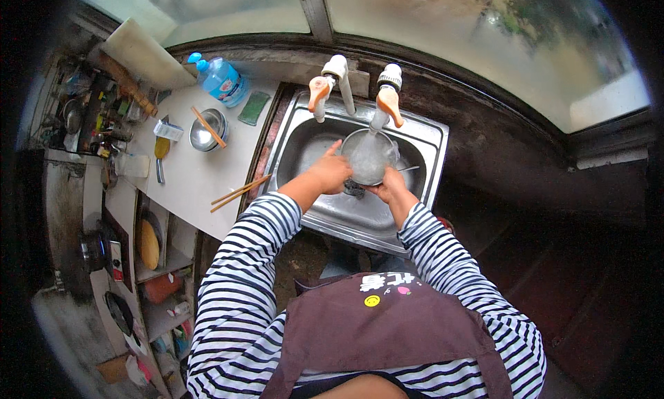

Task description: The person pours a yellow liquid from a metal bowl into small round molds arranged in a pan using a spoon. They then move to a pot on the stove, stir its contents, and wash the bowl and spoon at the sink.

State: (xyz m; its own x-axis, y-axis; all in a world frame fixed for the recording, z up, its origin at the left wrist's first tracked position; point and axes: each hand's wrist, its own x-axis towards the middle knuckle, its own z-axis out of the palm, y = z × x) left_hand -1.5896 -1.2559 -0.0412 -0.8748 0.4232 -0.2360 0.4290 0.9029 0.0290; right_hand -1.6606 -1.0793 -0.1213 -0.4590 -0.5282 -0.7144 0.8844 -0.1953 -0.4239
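A round metal bowl (367, 158) is held over the stainless steel sink (332, 212), under a running tap. Clear water pours into it and froths. My right hand (389, 185) grips the bowl's lower right rim, fingers beneath it. At the bowl's left side is my left hand (331, 170), one finger pointing up and away; whether its other fingers grip the rim is hidden. The right tap (386, 98), with an orange lever, feeds the stream. A thin utensil handle (409, 168) shows at the bowl's right. Below the bowl lies a dark drain strainer (354, 189).
A second orange-levered tap (320, 93) stands left of the running one. On the left counter (192, 176) are stacked metal bowls (207, 131) with a chopstick across, loose chopsticks (239, 193), a green scouring pad (253, 108), a blue pump bottle (223, 82) and a yellow-headed brush (161, 150).
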